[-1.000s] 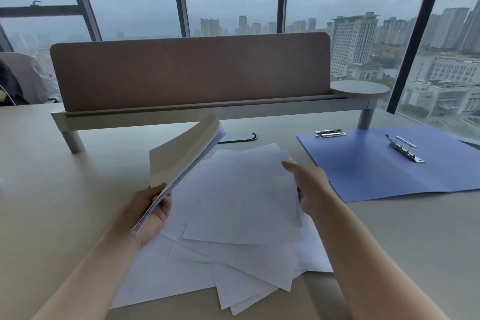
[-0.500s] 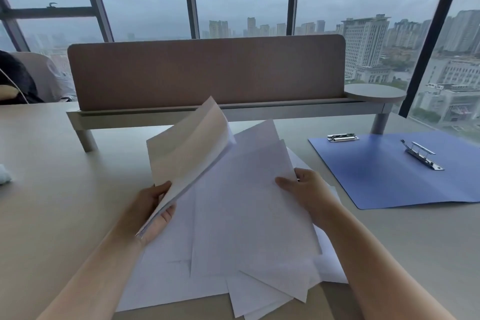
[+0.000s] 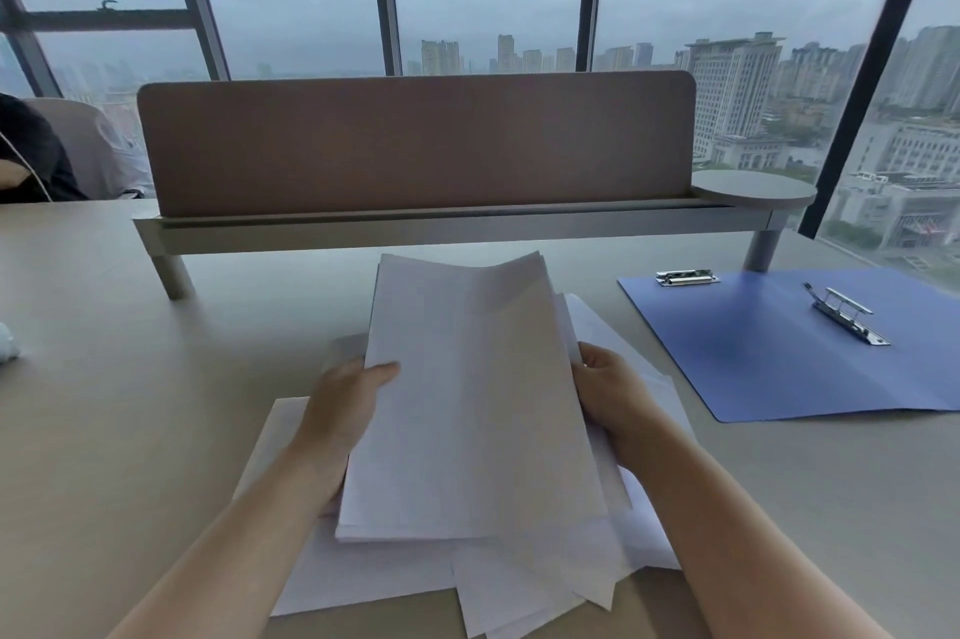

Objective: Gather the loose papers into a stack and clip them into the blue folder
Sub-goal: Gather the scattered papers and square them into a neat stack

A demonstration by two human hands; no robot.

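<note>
Both hands hold the paper stack

Left hand (image 3: 343,410) and right hand (image 3: 613,399) grip the stack (image 3: 467,404) by its side edges; thin, floppy sheets likely slide.

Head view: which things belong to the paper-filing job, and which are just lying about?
Job:
stack, held by left hand and right hand
loose papers
blue folder
clips

Lying about:
white object at the left edge
divider

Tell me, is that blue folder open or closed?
Open. The folder lies spread flat on the desk, inside face up, with both metal clips exposed and no paper in it.
</note>
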